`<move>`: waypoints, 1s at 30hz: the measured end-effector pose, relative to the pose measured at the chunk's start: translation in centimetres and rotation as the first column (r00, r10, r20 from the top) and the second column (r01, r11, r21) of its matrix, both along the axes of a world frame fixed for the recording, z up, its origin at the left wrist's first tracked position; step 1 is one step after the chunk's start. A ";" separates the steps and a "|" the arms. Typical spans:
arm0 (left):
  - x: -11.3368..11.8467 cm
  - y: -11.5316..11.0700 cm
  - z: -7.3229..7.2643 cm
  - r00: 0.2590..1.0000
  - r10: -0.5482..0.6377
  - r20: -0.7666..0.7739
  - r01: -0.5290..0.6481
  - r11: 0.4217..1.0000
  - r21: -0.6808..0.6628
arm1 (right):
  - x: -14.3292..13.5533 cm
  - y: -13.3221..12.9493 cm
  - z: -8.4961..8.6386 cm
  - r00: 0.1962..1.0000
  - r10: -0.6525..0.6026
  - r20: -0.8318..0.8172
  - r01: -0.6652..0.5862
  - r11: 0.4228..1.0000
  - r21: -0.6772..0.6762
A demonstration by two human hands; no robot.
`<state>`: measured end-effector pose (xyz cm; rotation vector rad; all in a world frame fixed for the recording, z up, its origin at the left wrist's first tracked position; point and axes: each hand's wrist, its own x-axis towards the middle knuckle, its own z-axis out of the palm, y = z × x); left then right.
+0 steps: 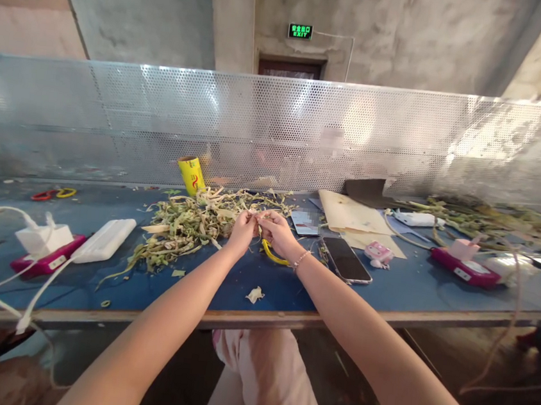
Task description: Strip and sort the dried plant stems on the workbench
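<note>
L hand [244, 231] & R hand [277, 230] were close tog. over blue table [222, 294], fingers bent; too small to tell if gripping. Dried plants [176, 221] lay beside L hand, yellow loop [275, 258] nr R.

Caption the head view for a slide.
Left hand and right hand close together over a blue table, between withered plant scraps and a phone.
</note>
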<state>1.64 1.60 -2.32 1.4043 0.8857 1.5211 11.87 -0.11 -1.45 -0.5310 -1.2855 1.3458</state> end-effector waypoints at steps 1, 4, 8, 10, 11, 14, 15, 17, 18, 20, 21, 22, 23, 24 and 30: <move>0.1 -0.1 0.1 1.000 -0.007 0.003 0.007 1.000 -0.006 | 0.0 -0.1 0.0 1.000 0.004 0.003 -0.004 1.000 -0.002; 0.2 -0.4 0.3 1.000 -0.017 0.019 0.017 1.000 -0.012 | 0.2 -0.3 0.2 1.000 0.026 0.008 -0.026 1.000 -0.012; 0.2 -0.5 0.3 0.999 0.000 0.032 0.000 1.000 0.004 | 0.4 -0.3 0.2 0.999 0.035 0.004 -0.035 0.999 -0.014; 0.1 -0.5 0.3 1.000 0.029 0.005 -0.029 0.999 0.020 | 0.4 0.0 0.1 1.000 0.001 0.004 -0.001 1.000 -0.021; 0.0 -0.4 0.3 0.998 0.053 -0.021 -0.053 0.998 0.030 | 0.3 0.1 0.0 1.000 -0.021 0.018 0.021 1.000 -0.020; -0.1 -0.4 0.2 0.977 0.164 -0.136 -0.154 0.984 0.086 | 0.1 0.5 -0.4 0.979 -0.154 0.136 0.147 0.987 0.061; -0.2 -0.4 0.2 0.963 0.202 -0.176 -0.184 0.976 0.113 | 0.1 0.7 -0.5 0.956 -0.227 0.188 0.208 0.971 0.115; -0.2 -0.5 0.2 0.937 0.254 -0.239 -0.220 0.962 0.160 | 0.1 0.8 -0.7 0.886 -0.376 0.271 0.319 0.918 0.235; -0.1 -0.6 0.3 0.928 0.268 -0.259 -0.227 0.957 0.178 | 0.1 0.8 -0.7 0.850 -0.437 0.295 0.357 0.889 0.288; 0.0 -0.8 0.4 0.920 0.270 -0.283 -0.219 0.955 0.199 | 0.2 0.8 -0.7 0.795 -0.514 0.322 0.392 0.841 0.372; 0.0 -0.8 0.4 0.924 0.258 -0.282 -0.206 0.958 0.200 | 0.3 0.8 -0.6 0.778 -0.539 0.323 0.401 0.821 0.405; 0.1 -0.8 0.4 0.934 0.232 -0.272 -0.185 0.965 0.187 | 0.4 0.7 -0.6 0.763 -0.562 0.319 0.411 0.803 0.432; 0.1 -0.8 0.4 0.948 0.195 -0.252 -0.157 0.974 0.161 | 0.5 0.7 -0.5 0.750 -0.580 0.318 0.419 0.788 0.451; 0.2 -0.8 0.4 0.963 0.150 -0.222 -0.126 0.985 0.121 | 0.6 0.7 -0.4 0.737 -0.596 0.321 0.427 0.777 0.462; 0.2 -0.5 0.4 0.998 0.028 -0.052 -0.034 0.991 -0.128 | 0.7 1.1 -0.2 0.650 -0.654 0.387 0.484 0.749 0.452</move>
